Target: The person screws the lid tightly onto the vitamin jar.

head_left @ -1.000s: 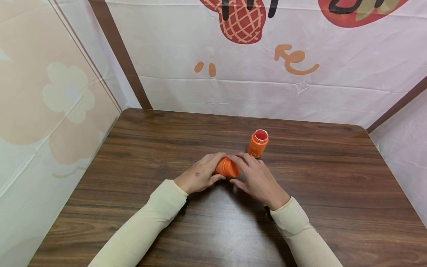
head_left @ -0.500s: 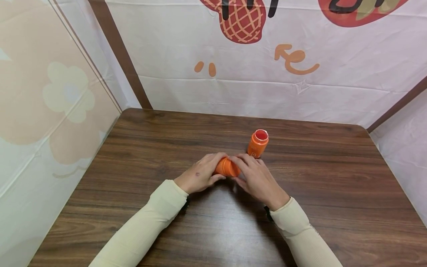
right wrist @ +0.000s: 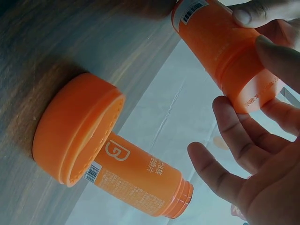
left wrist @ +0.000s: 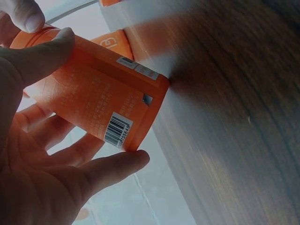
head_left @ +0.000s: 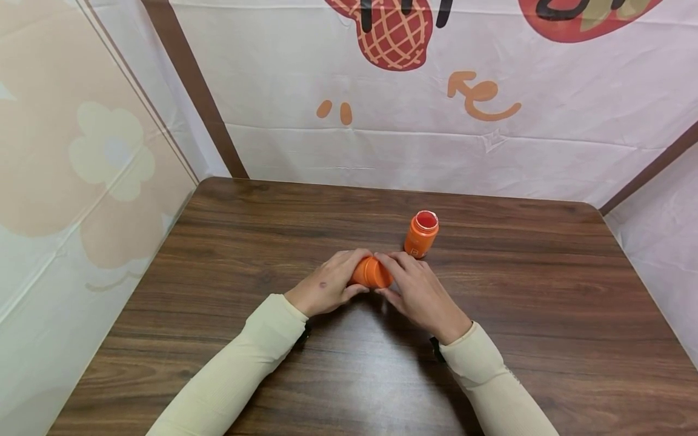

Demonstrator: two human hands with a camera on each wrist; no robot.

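Note:
Near the table's middle my left hand (head_left: 327, 283) grips the body of an orange bottle (left wrist: 98, 98), which is tilted and shows a barcode label. My right hand (head_left: 420, 290) holds the orange cap (right wrist: 253, 89) at the bottle's mouth end, thumb on one side and fingers on the other. Whether that cap is fully tightened I cannot tell. Just beyond the right hand stands a second orange bottle (head_left: 421, 242), upright and uncapped. In the right wrist view a loose orange cap (right wrist: 77, 129) lies on the table with its hollow side up; the head view hides it.
The dark wood-grain table (head_left: 262, 242) has rounded back corners. A printed fabric wall (head_left: 382, 151) rises behind its back edge, and more fabric hangs along the left and right sides.
The fingers and thumb of my right hand have shifted slightly around the cap. My left hand keeps its grip on the bottle, and the uncapped bottle has stayed in place.

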